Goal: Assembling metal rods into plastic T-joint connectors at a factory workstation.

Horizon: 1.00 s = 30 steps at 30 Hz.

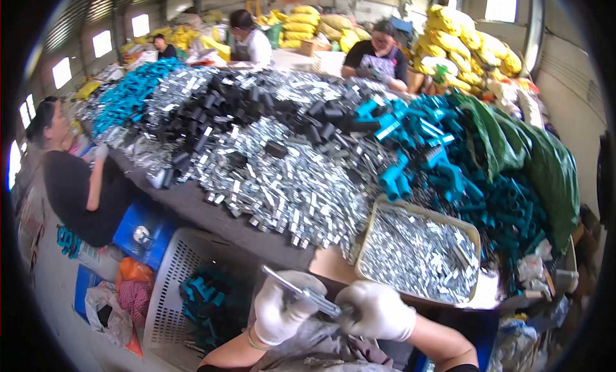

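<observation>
Both of my hands are in white gloves, close together at the table's near edge. My left hand (282, 311) is closed around a slim silver metal rod (282, 279), which slants from upper left down to the right. At the rod's lower right end my right hand (378, 312) is closed, with thumb and fingers gripping a thicker grey part of the same piece. Gloves hide how the parts join. Just beyond my right hand stands a cream tray (480, 247) full of small shiny metal pieces.
Shiny metal strips (276, 186), black tubes (212, 109) and teal tubes (398, 176) are heaped on the table. A white slotted basket (168, 288) with teal parts stands at left. Green sheeting (532, 154) drapes the right side. Co-workers sit around; one is at left (80, 179).
</observation>
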Each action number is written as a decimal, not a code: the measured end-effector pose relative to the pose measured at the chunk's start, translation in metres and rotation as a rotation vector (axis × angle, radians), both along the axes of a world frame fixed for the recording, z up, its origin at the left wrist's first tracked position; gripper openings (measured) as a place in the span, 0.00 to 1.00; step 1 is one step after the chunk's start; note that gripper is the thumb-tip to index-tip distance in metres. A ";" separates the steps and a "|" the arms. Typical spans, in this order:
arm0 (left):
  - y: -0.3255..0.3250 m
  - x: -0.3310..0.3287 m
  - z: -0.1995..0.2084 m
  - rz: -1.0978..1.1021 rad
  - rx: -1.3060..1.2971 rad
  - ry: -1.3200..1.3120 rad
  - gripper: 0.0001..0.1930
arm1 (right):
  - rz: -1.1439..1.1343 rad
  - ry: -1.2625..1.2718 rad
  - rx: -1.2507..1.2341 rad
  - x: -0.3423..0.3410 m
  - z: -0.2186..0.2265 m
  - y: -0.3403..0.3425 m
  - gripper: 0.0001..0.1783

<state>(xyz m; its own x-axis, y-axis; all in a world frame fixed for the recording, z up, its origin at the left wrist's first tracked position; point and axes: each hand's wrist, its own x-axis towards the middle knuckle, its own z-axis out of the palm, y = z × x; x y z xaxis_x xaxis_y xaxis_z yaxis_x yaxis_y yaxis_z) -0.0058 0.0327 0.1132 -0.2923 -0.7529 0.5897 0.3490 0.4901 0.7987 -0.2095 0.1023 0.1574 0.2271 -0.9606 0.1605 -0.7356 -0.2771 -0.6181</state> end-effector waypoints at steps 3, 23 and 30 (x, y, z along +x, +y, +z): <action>0.013 -0.008 -0.004 -0.240 -0.184 -0.365 0.19 | -0.125 -0.079 0.027 0.006 -0.036 0.037 0.16; 0.056 -0.026 -0.025 -0.104 -0.224 -0.646 0.39 | -0.463 0.371 -0.286 -0.120 -0.005 -0.053 0.12; 0.056 -0.017 -0.028 0.041 -0.222 -0.613 0.33 | -0.518 0.539 -0.293 -0.130 -0.004 -0.059 0.09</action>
